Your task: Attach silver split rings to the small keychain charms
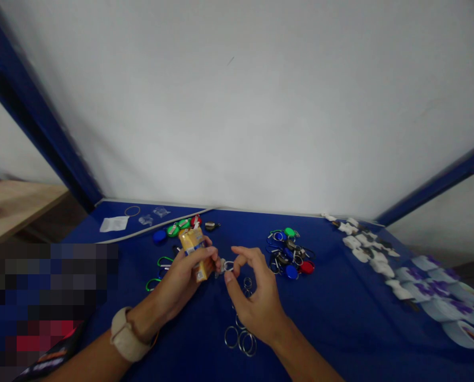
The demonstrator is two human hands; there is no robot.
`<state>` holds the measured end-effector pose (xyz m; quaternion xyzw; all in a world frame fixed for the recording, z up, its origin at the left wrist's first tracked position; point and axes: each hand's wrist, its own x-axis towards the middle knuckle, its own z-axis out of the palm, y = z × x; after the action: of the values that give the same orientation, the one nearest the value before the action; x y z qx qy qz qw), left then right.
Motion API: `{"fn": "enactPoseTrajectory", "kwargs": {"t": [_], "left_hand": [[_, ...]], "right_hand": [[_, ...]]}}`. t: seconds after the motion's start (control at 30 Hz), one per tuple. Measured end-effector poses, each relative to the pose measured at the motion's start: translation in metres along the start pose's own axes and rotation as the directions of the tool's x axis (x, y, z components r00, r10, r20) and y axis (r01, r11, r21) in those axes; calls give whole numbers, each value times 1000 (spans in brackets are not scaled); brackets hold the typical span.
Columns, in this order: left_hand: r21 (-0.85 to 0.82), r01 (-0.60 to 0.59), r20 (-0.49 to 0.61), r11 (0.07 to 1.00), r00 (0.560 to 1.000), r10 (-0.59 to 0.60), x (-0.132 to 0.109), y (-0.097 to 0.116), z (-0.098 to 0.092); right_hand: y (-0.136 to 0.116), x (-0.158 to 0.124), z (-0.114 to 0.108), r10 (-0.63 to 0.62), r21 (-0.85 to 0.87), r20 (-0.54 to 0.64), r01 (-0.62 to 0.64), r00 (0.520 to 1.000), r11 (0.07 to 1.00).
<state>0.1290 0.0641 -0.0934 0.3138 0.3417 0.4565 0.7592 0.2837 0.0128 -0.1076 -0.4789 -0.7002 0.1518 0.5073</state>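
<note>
My left hand [185,276] is closed around a small yellow box [192,245] with a shiny wrapper. Between the two hands is a small metal ring [229,266], with a clear or whitish bit beside it near my left fingertips. Thumb and fingers of my right hand [256,302] curl at this ring; the thumb tip meets it. Loose key rings [240,338] lie under and below my right hand. Green carabiners [153,284] lie partly hidden behind my left wrist.
Round badge reels [173,229] in green, red and blue lie beyond my left hand. A pile of reels with clips [290,254] sits to the right. Farther right are white bundled pieces [360,244] and white rolls with purple parts [431,292]. A paper slip [114,224] lies back left.
</note>
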Motion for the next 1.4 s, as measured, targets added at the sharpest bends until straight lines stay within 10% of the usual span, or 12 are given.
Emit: {"fn": "enactPoseTrajectory", "kwargs": {"t": [0.27, 0.43, 0.8, 0.97, 1.1, 1.27, 1.4], "left_hand": [[516, -188, 174, 836, 978, 113, -4, -12, -7], [827, -427, 285, 366, 879, 382, -5, -10, -10], [846, -528, 439, 78, 770, 463, 3, -19, -20], [843, -513, 389, 165, 791, 472, 3, -17, -20], [785, -433, 242, 443, 873, 424, -1, -11, -13], [362, -142, 12, 921, 989, 148, 0, -6, -2], [-36, 4, -21, 999, 1000, -5, 2, -9, 1]], "right_hand": [[4, 2, -3, -8, -15, 35, 9, 999, 1000], [1, 3, -8, -40, 36, 8, 40, 999, 999], [-7, 5, -11, -214, 47, 68, 211, 974, 976], [-8, 6, -12, -240, 31, 77, 239, 968, 971], [-6, 5, -12, -170, 49, 69, 167, 983, 985], [0, 0, -5, -18, 102, -27, 21, 999, 995], [2, -1, 2, -49, 58, 10, 49, 999, 997]]}}
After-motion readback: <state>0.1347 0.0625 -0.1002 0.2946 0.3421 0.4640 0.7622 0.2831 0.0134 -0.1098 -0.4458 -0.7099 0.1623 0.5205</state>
